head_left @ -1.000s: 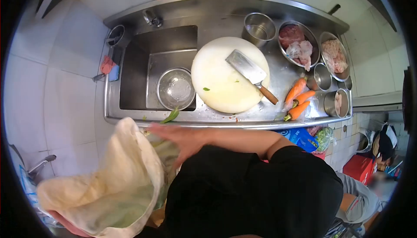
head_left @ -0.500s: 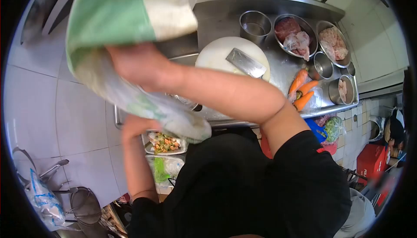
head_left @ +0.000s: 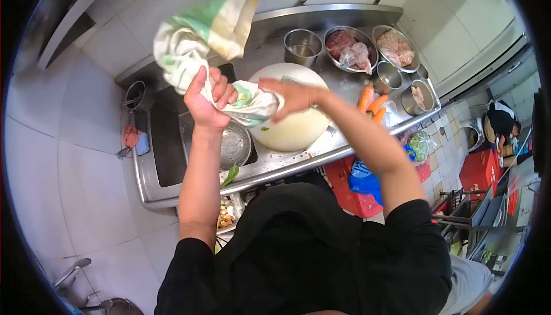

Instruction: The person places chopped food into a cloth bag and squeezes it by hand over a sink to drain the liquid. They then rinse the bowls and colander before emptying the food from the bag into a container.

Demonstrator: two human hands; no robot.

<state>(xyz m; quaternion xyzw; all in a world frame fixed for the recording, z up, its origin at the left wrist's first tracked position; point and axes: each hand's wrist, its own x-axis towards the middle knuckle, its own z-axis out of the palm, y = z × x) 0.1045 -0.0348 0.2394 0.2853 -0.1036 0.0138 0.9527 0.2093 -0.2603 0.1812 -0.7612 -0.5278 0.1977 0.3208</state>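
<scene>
1. Leftmost, the loose part of the green-and-cream cloth (head_left: pixel 198 25) flares up above the sink (head_left: pixel 165 145). I judge it soft, limp and fairly light, hard to damage but unable to hold a shape.
2. My left grip (head_left: pixel 209 99) is curled closed round the cloth's gathered middle. That bunched neck looks my best hold: with the layers pressed together, it should slip little.
3. Further right, a twisted end juts past my fist, over the metal bowl (head_left: pixel 235 147).
4. My right grip (head_left: pixel 295 98) is at that end's tip, above the round cutting board (head_left: pixel 293 137), fingers blurred; I can't tell whether it pinches fabric.
</scene>
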